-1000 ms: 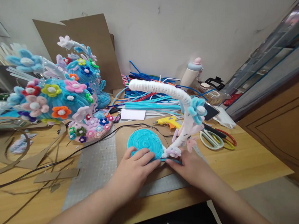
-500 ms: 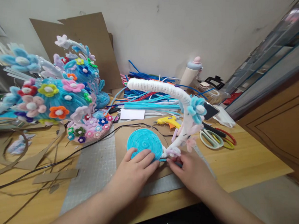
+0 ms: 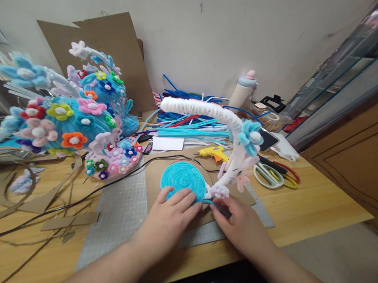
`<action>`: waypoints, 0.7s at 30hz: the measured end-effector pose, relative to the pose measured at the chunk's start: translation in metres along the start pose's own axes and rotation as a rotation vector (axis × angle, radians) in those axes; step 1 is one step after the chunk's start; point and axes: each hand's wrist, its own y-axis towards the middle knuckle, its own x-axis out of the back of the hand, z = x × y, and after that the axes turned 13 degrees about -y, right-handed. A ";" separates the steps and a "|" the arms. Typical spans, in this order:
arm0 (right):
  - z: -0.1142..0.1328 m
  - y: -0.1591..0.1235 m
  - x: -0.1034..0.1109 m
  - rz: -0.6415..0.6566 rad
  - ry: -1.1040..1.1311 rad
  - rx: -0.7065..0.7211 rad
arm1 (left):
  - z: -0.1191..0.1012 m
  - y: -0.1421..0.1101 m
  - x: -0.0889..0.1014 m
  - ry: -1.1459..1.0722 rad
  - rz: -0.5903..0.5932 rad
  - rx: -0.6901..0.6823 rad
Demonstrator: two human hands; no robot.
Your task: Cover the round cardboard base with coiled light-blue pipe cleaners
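Note:
A flat round disc of coiled blue pipe cleaner [image 3: 184,176] lies on cardboard in front of me. My left hand [image 3: 175,209] rests over its near edge, fingers bent on top and thumb at the near right side. A blue pipe cleaner [image 3: 209,202] runs from that edge to my right hand [image 3: 240,223], where thumb and fingers are closed on it. From the disc's right side rises a curved arch wrapped in white fuzzy pipe cleaner [image 3: 199,107]. The arch bears a blue flower [image 3: 250,138] and paler flowers low down. My palms and the disc's near rim are hidden.
A yellow glue gun [image 3: 212,152] lies behind the disc, and scissors [image 3: 268,175] to the right. Loose pipe cleaners [image 3: 192,133] and a bottle [image 3: 242,91] stand at the back. Flower-covered pieces [image 3: 74,120] crowd the left. A black cable [image 3: 89,192] crosses the table.
My right hand has shifted slightly, with the blue pipe cleaner now more bowed between the hands. My left hand stays on the disc. The view has shifted a little.

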 end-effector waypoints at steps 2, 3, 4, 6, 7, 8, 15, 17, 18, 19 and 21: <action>-0.001 -0.002 0.002 0.045 0.020 -0.038 | -0.001 0.000 0.000 -0.005 -0.001 0.005; -0.002 -0.003 0.004 0.071 0.016 -0.049 | -0.001 0.000 0.000 -0.006 -0.004 0.005; -0.002 -0.003 0.006 0.097 0.005 -0.053 | -0.001 0.000 0.000 -0.007 -0.010 0.006; -0.002 -0.004 0.008 0.120 -0.033 -0.041 | -0.002 0.001 -0.002 -0.006 -0.021 0.011; -0.001 -0.004 0.008 0.110 -0.054 -0.031 | -0.002 0.001 -0.002 -0.005 -0.024 0.013; -0.001 -0.004 0.007 0.084 -0.075 -0.022 | -0.002 0.001 -0.003 -0.004 -0.023 0.015; -0.001 -0.002 -0.001 -0.073 -0.144 0.037 | -0.001 0.001 -0.005 -0.002 -0.063 -0.008; -0.001 -0.001 -0.002 -0.060 -0.119 0.032 | -0.002 0.002 -0.005 -0.005 -0.076 -0.003; -0.001 -0.001 -0.002 -0.047 -0.101 0.023 | -0.002 0.002 -0.005 -0.008 -0.085 0.001; -0.002 0.000 -0.001 -0.026 -0.072 0.010 | -0.003 0.002 -0.006 -0.010 -0.095 0.007; -0.006 0.001 0.001 0.058 0.041 -0.015 | -0.003 0.003 -0.007 -0.003 -0.113 0.013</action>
